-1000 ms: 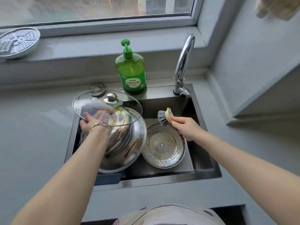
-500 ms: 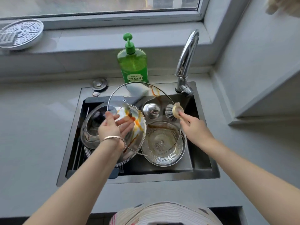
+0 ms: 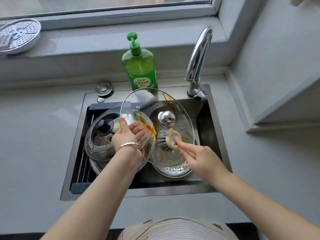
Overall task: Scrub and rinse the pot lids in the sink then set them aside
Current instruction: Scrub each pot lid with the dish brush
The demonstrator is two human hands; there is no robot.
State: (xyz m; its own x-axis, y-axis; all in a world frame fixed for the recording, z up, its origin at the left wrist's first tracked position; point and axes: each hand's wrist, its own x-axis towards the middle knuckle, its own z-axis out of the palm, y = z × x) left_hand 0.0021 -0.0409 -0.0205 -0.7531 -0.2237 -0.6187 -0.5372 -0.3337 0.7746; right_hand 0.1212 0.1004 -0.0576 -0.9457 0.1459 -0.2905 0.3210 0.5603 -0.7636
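one green soap bottle (image 3: pixel 140 70) stands just behind the tilted glass lid (image 3: pixel 152 105).

Head view, looking down into the sink (image 3: pixel 216 129). My left grip (image 3: pixel 131 134) lies with straight fingers flat against the near face of a glass lid (image 3: pixel 181 116), which stands tilted over the basin with its metal knob (image 3: pixel 166 116) on the far side. Orange-brown streaks (image 3: pixel 152 130) run across the glass beside my fingertips. My right grip (image 3: pixel 200 160) pinches a round cream-handled brush (image 3: pixel 167 139), its bristles touching the same face of the lid. Below lies a steel lid (image 3: pixel 173 170), wet and spotted. At left, a second glass lid (image 3: pixel 100 135) with a dark knob. Behind the sink on the desk (image 3: pixel 34 135): a green soap bottle (image 3: pixel 140 66) and the tap (image 3: pixel 199 58).
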